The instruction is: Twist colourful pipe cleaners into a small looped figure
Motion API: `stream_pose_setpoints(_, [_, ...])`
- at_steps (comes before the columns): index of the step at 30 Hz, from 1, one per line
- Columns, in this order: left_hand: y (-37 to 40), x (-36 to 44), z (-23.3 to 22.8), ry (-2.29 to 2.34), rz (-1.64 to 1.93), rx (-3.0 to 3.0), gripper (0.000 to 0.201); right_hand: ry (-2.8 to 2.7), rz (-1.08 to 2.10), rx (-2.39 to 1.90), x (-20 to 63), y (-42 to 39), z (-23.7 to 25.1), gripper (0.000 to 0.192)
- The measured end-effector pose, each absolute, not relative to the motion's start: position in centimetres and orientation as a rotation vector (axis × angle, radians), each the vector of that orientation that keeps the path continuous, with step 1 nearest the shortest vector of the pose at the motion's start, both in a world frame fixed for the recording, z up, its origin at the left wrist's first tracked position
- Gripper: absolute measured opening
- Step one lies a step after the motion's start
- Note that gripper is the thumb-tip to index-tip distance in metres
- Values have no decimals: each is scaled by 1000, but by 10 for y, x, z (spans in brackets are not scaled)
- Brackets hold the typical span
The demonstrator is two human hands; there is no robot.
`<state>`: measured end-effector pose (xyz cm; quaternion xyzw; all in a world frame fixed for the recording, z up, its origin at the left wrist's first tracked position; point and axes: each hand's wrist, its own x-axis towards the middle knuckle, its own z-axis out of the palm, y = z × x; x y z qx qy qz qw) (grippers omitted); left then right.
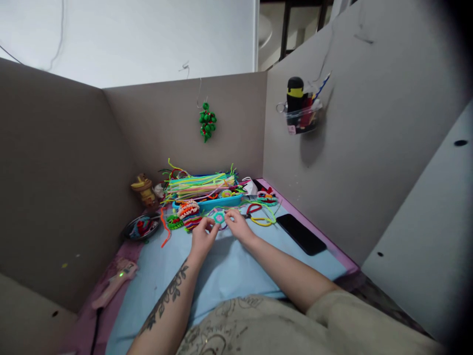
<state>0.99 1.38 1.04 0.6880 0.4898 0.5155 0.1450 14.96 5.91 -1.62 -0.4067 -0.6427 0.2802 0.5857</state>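
Observation:
Between my two hands is a small flower-like piece of bent pipe cleaner (219, 217), with a teal ring, a pink middle and purple loops around it. My left hand (205, 235) pinches its lower left edge between thumb and fingers. At its right side, the fingers of my right hand (237, 224) close on the edge. Just behind my left hand lie bundled pipe-cleaner pieces (189, 211) in pale pink, orange and stripes, with a green one (175, 222) beside them. Pliers with red and yellow handles (260, 222) lie to the right of my right hand.
A blue tray (221, 202) heaped with pipe cleaners (201, 186) stands at the back. A black phone (301, 234) lies right, a dark bowl (125, 231) left, a pink glue gun (117, 285) front left. Grey panels enclose the table; a cup of tools (303, 118) hangs right.

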Motion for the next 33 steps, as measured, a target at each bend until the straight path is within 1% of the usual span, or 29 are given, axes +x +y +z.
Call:
stream_pose_setpoints(7, [20,11,9,1176,1469,1599,29,-1542,788,-914,152,52,-6,15])
stream_pose_setpoints(11, [21,10,10,1116,1511,1520,30,-1546,821,-837,157,53,0,20])
stream_pose_setpoints(13, [22,9,10,1114,1542,1511,31,-1568,819,-838,158,51,3,18])
stream_pose_setpoints(15, [22,9,10,1111,1552,1497,31,-1602,784,-855,158,46,5,15])
stream_pose_setpoints(18, [22,9,10,1100,1543,1454,32,-1677,603,-849,157,38,9,21])
stream_pose_setpoints(22, [21,10,11,1075,1489,1392,33,-1769,401,-836,158,35,11,9])
stream_pose_setpoints(25, [21,11,10,1081,1454,1344,32,-1774,365,-845,158,36,10,3])
stream_pose_setpoints(28, [22,10,10,1104,1455,1346,30,-1779,362,-834,159,37,9,3])
stream_pose_setpoints(33, [21,8,13,1119,1408,1415,33,-1795,400,-831,160,35,11,5])
